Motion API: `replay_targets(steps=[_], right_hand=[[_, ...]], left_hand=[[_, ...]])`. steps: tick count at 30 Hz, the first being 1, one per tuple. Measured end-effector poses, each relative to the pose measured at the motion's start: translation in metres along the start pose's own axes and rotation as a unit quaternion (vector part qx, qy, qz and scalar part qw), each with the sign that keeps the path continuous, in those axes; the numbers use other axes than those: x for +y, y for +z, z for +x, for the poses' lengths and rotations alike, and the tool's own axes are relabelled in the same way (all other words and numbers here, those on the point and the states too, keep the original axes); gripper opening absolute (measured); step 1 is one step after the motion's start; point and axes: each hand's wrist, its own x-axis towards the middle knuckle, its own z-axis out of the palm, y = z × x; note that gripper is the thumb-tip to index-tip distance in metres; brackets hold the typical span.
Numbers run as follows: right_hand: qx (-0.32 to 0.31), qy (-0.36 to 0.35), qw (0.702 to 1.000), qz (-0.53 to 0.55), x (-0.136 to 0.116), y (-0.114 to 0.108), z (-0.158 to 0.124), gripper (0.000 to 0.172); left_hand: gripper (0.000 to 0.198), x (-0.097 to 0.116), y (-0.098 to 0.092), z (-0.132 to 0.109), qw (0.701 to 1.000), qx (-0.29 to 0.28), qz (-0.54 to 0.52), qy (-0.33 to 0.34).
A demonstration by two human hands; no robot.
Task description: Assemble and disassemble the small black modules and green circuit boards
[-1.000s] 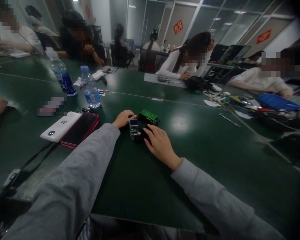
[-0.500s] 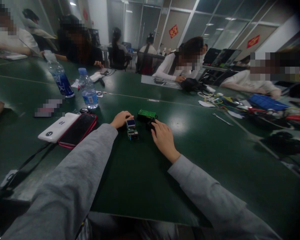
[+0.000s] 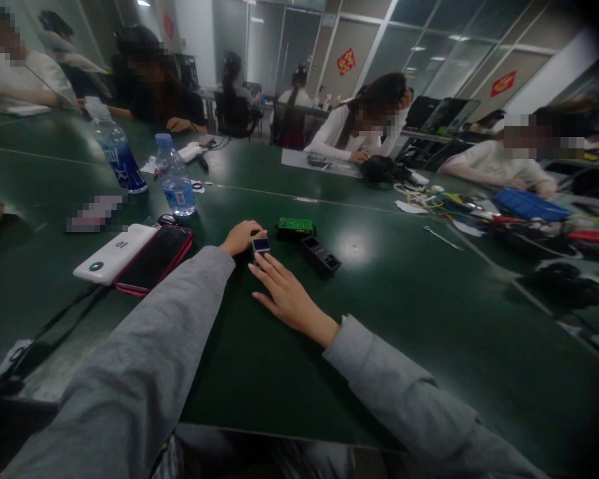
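A small circuit board with a little dark screen lies on the green table. My left hand has its fingers curled at the board's upper left edge and holds it there. Over the lower part of that board reaches my right hand, its fingers stretched out and apart, hiding most of the board below the screen. I cannot tell whether these fingertips touch it. Beyond them a black plastic casing with cutouts rests at a slant. Just behind sits a green circuit board on a black base.
Left of my hands are a phone in a red case, a white power bank and two bottles, one a clear water bottle. A wrench and tangled cables lie to the right. Several people sit around the table.
My right hand has let go of the black casing, which now lies in view, and has moved left to the board with the screen. My left hand stays in place.
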Motion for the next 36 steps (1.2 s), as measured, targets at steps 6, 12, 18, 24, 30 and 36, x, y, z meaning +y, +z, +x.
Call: replay_targets(steps=[6, 12, 18, 24, 30, 36], right_hand=[[0.048, 0.044, 0.997, 0.045, 0.006, -0.004, -0.005, 0.028], [0.097, 0.110, 0.988, 0.039, 0.006, -0.003, -0.006, 0.043], [0.024, 0.110, 0.992, 0.063, 0.009, 0.001, -0.008, 0.058], [0.001, 0.081, 0.992, 0.096, -0.003, -0.009, -0.020, 0.058], [-0.021, 0.084, 0.992, 0.096, -0.014, -0.025, -0.041, 0.051], [0.003, 0.124, 0.988, 0.095, -0.001, -0.033, -0.068, 0.044]], left_hand=[[0.038, 0.001, 0.000, 0.001, 1.000, 0.005, 0.017, -0.011], [0.036, 0.000, 0.002, 0.001, 1.000, 0.006, 0.020, -0.013], [0.038, 0.000, 0.001, 0.000, 1.000, 0.005, 0.020, -0.009], [0.035, 0.000, 0.001, 0.001, 1.000, 0.003, 0.021, -0.011], [0.037, -0.003, 0.003, 0.002, 1.000, -0.001, 0.018, -0.010], [0.036, -0.001, 0.001, 0.001, 1.000, -0.013, 0.012, -0.017]])
